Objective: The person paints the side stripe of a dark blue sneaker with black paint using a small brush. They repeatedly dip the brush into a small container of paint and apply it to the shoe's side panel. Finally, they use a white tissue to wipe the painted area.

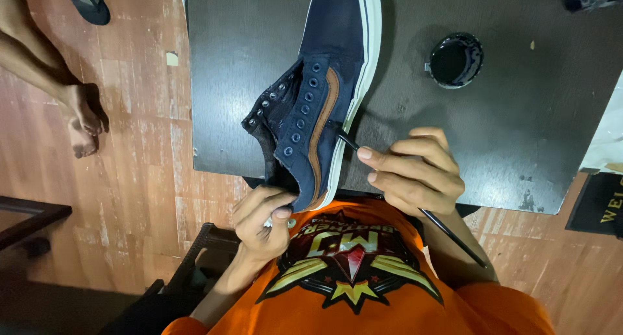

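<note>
Left hand [263, 218] at shoe [318, 95] heel; right hand [412, 169] beside

My dark counter [259, 82] sits on a reddish wooden floor [139, 179]. To the counter's left, someone's bare feet [83, 124] rest on that floor, with a dark sandal [87, 2] beyond them. A dark mat [600, 205] lies off the counter's right corner. My orange shirt [354, 276] with a printed emblem fills the space below the counter's near edge.

left hand [263, 218] pinching, right hand [412, 169] curled
</note>
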